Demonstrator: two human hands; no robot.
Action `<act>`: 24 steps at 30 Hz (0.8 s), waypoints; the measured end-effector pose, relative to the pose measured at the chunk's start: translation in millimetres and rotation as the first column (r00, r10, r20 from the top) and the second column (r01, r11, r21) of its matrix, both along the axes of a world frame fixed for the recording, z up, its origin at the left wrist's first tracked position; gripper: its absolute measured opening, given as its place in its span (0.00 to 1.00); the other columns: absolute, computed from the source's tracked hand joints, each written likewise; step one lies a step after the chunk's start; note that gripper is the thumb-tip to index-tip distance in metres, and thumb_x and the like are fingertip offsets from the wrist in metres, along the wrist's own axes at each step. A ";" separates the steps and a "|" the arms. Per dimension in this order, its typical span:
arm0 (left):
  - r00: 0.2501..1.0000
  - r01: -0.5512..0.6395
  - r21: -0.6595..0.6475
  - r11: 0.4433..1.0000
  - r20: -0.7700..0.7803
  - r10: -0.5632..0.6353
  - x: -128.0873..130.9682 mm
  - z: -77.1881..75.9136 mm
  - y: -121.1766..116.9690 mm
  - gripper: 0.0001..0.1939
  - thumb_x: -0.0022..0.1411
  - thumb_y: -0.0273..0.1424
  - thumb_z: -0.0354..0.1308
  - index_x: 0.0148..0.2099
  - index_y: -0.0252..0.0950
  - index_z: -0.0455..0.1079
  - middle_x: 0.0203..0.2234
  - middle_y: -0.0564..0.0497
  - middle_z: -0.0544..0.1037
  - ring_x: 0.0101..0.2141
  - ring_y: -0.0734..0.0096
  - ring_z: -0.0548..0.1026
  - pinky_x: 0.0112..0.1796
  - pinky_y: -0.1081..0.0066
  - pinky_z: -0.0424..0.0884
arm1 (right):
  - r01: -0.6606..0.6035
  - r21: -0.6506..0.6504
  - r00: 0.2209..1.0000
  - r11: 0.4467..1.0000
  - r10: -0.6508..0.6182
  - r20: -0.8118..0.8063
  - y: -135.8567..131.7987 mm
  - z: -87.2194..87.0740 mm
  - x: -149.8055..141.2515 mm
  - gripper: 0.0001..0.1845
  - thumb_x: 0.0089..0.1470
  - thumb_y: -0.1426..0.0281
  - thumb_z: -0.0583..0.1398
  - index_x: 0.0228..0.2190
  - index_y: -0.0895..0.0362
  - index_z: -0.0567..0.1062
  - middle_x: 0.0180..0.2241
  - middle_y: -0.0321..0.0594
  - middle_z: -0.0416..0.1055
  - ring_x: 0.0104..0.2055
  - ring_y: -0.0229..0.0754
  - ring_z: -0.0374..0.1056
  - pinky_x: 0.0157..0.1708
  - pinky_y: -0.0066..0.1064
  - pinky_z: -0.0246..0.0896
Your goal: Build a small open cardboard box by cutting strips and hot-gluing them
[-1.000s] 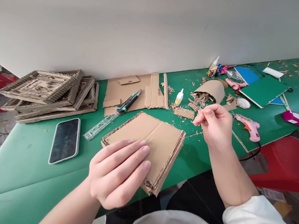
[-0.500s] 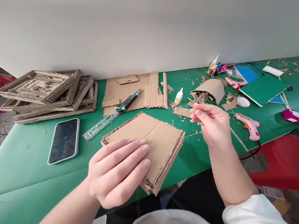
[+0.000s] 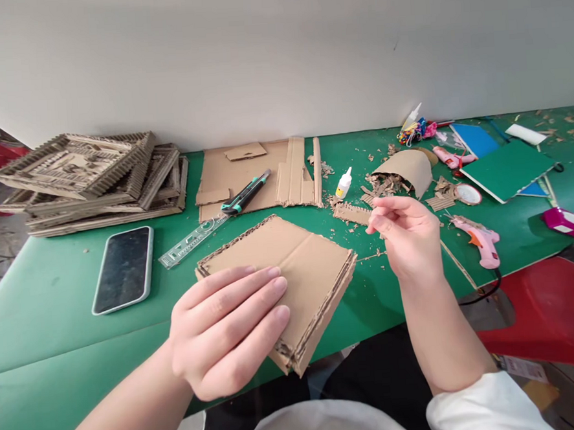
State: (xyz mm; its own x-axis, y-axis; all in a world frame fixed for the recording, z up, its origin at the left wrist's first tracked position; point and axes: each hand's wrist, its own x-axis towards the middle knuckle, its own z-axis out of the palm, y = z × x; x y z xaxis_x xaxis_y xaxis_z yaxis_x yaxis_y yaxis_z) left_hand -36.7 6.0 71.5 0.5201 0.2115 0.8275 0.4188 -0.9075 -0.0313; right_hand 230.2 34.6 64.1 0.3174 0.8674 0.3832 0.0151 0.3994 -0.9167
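My left hand grips a square cardboard piece with raised, layered edges. Its fingers lie across the flat face and the thumb is hidden beneath. To the right, my right hand is raised with thumb and fingertips pinched together; whatever they hold, if anything, is too small to make out. Behind those fingertips lies a torn corrugated strip. A small white glue bottle stands just beyond it. Past the square piece, a utility knife rests on a flat cardboard sheet, near a clear plastic ruler.
Several corrugated cardboard frames are stacked at the left, behind a phone. On the right are a curved cardboard piece with scraps, a pink glue gun, a green board and a red chair.
Both hands keep nearly the same place. The fingers of my right hand have shifted slightly, and the cardboard piece has barely moved.
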 end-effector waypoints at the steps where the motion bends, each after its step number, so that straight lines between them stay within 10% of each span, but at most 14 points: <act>1: 1.000 0.012 -0.002 1.000 0.008 -0.012 0.1 0.8 0.2 0.06 0.64 0.29 0.52 0.42 0.43 0.70 0.36 0.53 0.81 0.37 0.65 0.80 0.36 0.62 0.80 | 0.000 0.005 1.000 1.000 0.000 0.011 -0.4 -0.8 0.1 0.10 0.39 0.67 0.71 0.28 0.50 0.79 0.21 0.28 0.72 0.22 0.32 0.69 0.23 0.26 0.72; 24: 0.998 0.048 0.057 0.997 -0.038 -0.046 4.3 14.8 1.0 0.08 0.63 0.25 0.51 0.32 0.38 0.68 0.33 0.52 0.81 0.40 0.67 0.80 0.36 0.68 0.81 | 0.005 0.002 0.999 1.000 -0.005 -0.032 0.5 -6.2 -0.7 0.10 0.39 0.74 0.70 0.27 0.50 0.80 0.24 0.28 0.76 0.25 0.31 0.72 0.28 0.24 0.73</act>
State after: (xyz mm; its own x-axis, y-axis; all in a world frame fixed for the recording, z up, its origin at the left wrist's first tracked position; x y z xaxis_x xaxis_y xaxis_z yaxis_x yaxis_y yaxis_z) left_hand -32.3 6.9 86.3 0.5581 0.1382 0.8182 0.3735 -0.9224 -0.0989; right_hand 229.5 35.1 57.9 0.3340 0.8649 0.3746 -0.0116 0.4012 -0.9159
